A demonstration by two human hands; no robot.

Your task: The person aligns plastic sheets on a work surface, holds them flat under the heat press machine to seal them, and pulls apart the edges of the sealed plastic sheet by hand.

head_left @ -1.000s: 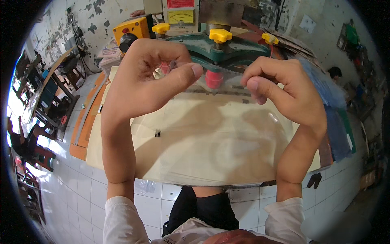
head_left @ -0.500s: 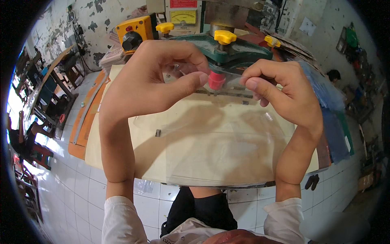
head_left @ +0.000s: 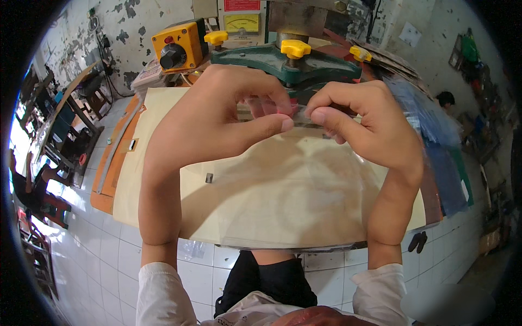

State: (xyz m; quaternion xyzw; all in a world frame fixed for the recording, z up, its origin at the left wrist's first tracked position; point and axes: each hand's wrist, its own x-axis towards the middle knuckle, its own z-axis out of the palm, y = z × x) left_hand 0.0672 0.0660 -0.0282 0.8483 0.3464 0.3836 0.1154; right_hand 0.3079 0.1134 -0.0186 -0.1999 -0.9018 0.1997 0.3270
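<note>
My left hand (head_left: 228, 117) and my right hand (head_left: 367, 119) are raised close together over the far part of a cream work board. Each has thumb and fingertips pinched on the far edge of a clear plastic sheet (head_left: 299, 212). Toward me, the sheet spreads over the cream board (head_left: 204, 225), showing faint creases and glare. Just beyond my fingertips, a pink-red piece (head_left: 294, 101) shows only in part under a dark green metal machine arm (head_left: 250, 57). A small dark block (head_left: 209, 177) sits on the board, right of my left forearm.
Yellow knobs (head_left: 296, 49) top the green arm. A yellow control box (head_left: 176, 46) with a black dial stands at the back left, near a gauge (head_left: 242, 23). Bluish plastic sheets (head_left: 440, 163) hang at the right. An orange board edge (head_left: 109, 168) borders the left side.
Both hands have come closer together; my left hand shifted right and slightly nearer me, my right hand slightly left. The pink-red piece is now mostly hidden.
</note>
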